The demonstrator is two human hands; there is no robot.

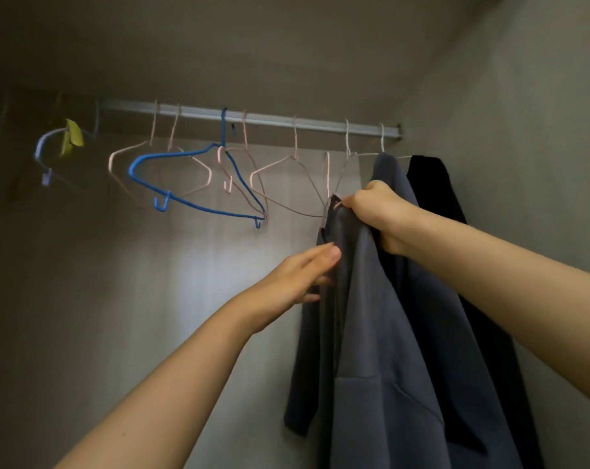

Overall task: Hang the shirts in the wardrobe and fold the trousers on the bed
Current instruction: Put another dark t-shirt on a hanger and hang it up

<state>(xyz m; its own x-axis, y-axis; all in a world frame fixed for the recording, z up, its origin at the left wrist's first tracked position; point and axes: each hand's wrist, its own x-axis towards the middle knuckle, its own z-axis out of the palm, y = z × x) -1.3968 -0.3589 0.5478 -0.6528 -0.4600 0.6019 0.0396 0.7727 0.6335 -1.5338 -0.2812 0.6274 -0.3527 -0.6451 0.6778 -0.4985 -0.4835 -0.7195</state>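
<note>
Hanging from the rail (253, 118) inside the wardrobe (523, 96), a grey shirt (388, 333) sits beside a black garment (435, 198). The right hand (374, 211) has its grip closed on the shirt's collar. The left hand (300, 275) lies nearly flat, fingers straight, touching the shirt's front edge. Bare hangers, one a blue hanger (223, 130), line the rail leftward.

Grey shirt (371, 316) – black shirt (432, 187) – blue hanger (185, 157), pink hangers (124, 154).

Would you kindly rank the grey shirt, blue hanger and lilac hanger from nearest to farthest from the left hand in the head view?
1. grey shirt, touching the left hand
2. blue hanger, mid-rail, up-left
3. lilac hanger, far left end
</note>
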